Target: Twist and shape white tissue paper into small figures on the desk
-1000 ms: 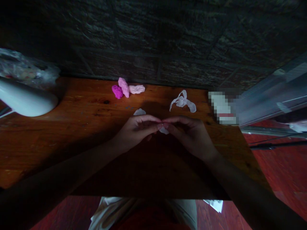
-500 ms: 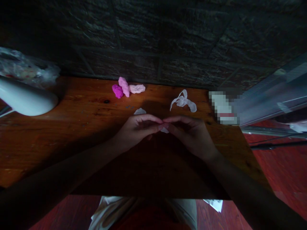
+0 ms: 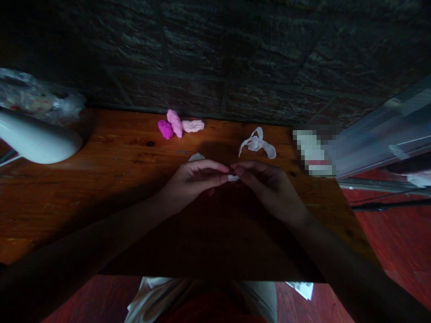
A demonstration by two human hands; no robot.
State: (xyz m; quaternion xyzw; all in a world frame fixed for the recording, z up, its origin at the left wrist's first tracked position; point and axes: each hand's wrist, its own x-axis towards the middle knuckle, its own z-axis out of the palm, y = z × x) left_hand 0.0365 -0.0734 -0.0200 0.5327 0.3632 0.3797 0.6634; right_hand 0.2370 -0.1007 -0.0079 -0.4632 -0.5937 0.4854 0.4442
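Note:
Over the wooden table, my left hand and my right hand meet at the fingertips. Between them they pinch a small whitish piece of thin, soft-looking material, perhaps modelling clay. Most of it is covered by the fingers. Just behind my left hand lies another flat whitish piece, partly hidden. Beyond my right hand rests a white shape of thin strips and rounded flaps. Farther back sit three clay-like lumps: a magenta one, a pink one and a pale pink one.
A white rounded object and a clear plastic bag are at the left of the table. A dark tiled wall closes off the back. At the right stands a pale blurred-out item beside a translucent panel.
The right fingertips have shifted slightly on the whitish piece, which now shows as a narrow band instead of a hanging flap. Both arms stay in nearly the same place.

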